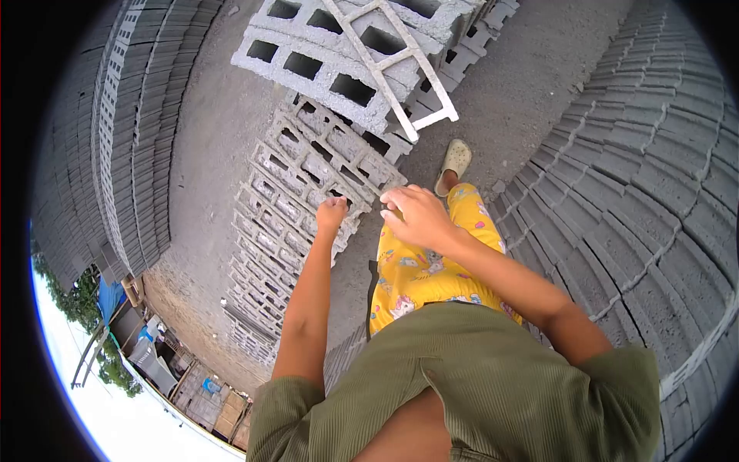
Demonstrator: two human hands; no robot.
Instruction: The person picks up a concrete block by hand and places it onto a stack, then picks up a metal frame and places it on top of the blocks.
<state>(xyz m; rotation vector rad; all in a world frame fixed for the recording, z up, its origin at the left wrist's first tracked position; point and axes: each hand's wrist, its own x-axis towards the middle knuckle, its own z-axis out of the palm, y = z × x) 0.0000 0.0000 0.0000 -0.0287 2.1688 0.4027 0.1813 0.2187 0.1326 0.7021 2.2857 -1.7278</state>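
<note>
My left hand (332,214) is closed with its fingers curled in, in front of a row of grey hollow concrete blocks (296,202); whatever it may hold is hidden. To its right, my right hand (419,216) is half curled, with a gap between thumb and fingers and nothing visible in it. It is beside the near end of the topmost leaning block and above my yellow trousers (427,279). Farther off, a pale ladder-shaped frame (393,58) lies across a stack of hollow blocks (327,68), away from both hands.
Tall stacks of grey slabs (616,200) rise close on my right. More stacked rows (135,131) stand at the left, beyond a strip of bare ground (212,146). My foot in a beige clog (457,157) is near the block stack. Sheds (204,385) appear at lower left.
</note>
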